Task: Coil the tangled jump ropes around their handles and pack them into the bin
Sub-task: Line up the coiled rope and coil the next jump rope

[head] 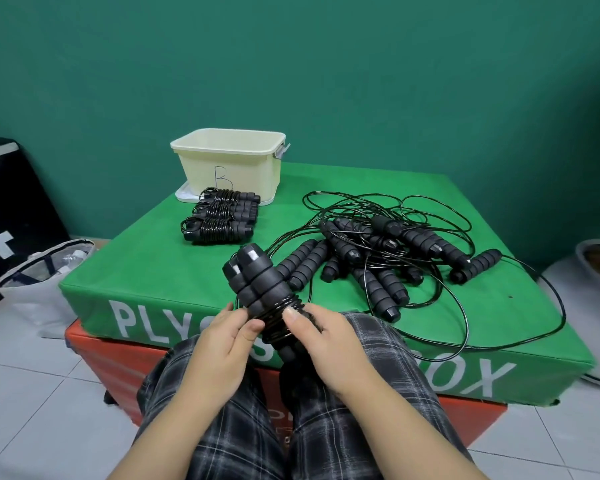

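1. Left hand (222, 344) and right hand (321, 344), both gripping the paired handles (257, 289), cord partly coiled round them.
2. Tangled ropes (388, 251) at 2 o'clock on the green box (136, 271).
3. Three coiled ropes (222, 216) at 11 o'clock, just before the cream bin (229, 161).

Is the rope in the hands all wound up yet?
Not yet. Some black coils wrap the held handles, but a long loop of rope trails loose across the green box.
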